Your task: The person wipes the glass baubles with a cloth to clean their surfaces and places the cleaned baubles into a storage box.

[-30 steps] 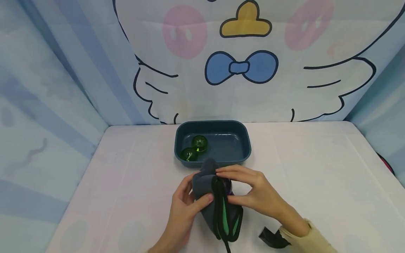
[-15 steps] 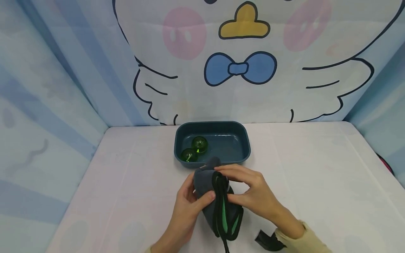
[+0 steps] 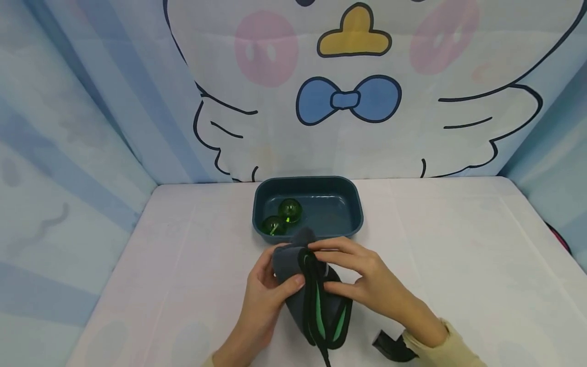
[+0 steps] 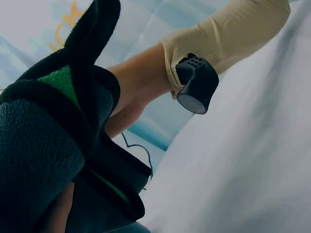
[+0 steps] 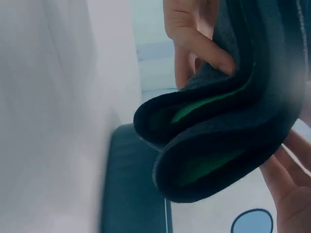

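In the head view, a dark grey-blue folded cloth piece (image 3: pixel 295 306) with thick black edging and a green lining stands upright, a thin dark cord trailing from its lower end. My left hand (image 3: pixel 263 298) grips its left side, thumb pressed on the front face. From the right, my right hand (image 3: pixel 362 270) pinches the black edge near the top. The green inside shows between folds of the cloth (image 5: pixel 209 165) in the right wrist view. Close to the camera in the left wrist view, the cloth (image 4: pixel 34 155) hides most of the left hand. What the folds enclose is hidden.
Just behind the cloth, a dark teal tub (image 3: pixel 339 224) stands on the white table (image 3: pixel 458 255), with two green transparent balls (image 3: pixel 290 210) inside. A black wrist device (image 3: pixel 394 346) sits at the right sleeve. Printed curtains (image 3: pixel 348 148) enclose the table's back and sides.
Over the last half second the top of the cloth and my left hand have shifted slightly left. Both hands keep their hold. The tub and balls have not moved.
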{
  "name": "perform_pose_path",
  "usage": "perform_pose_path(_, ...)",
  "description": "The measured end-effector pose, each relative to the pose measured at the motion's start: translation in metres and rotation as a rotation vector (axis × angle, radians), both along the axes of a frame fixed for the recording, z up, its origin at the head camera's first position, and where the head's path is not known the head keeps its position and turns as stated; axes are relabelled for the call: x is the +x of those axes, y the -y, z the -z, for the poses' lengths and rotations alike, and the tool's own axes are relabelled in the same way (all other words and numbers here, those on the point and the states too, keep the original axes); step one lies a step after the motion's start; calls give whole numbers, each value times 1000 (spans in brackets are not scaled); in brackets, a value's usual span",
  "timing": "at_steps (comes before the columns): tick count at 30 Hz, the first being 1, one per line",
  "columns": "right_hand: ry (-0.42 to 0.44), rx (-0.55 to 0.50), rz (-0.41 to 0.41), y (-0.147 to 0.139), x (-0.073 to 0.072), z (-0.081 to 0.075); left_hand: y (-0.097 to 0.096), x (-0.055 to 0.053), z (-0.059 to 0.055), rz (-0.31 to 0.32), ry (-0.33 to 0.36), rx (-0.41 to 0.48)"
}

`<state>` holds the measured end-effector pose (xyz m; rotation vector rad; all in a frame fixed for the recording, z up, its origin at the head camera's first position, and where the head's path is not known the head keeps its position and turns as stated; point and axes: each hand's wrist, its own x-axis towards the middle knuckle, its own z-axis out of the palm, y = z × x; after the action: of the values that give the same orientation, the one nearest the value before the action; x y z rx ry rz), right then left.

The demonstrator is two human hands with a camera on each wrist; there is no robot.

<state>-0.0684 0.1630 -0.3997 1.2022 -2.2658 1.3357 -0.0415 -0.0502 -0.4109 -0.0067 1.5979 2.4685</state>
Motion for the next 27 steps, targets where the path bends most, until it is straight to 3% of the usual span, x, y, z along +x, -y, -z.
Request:
perform_pose_path(4, 25, -38, 23, 3, 2, 3, 3, 0, 0, 15, 3, -9)
perform_pose_path(11, 139, -126, 153, 11, 10, 6, 7, 0, -2, 39, -22, 13)
perform_pose_path(16, 167, -113, 106, 9, 11, 3, 9, 1, -2, 33, -12, 7)
perform_pose_path(19, 114, -94, 59, 6, 11, 1, 11, 1, -2, 16, 0, 3)
perform_pose_path(23, -24, -68, 30, 3, 9, 0, 11, 1, -3, 11, 8, -6)
perform_pose_path(27, -24, -78, 30, 3, 11, 1, 9, 0, -4, 23, 16, -17)
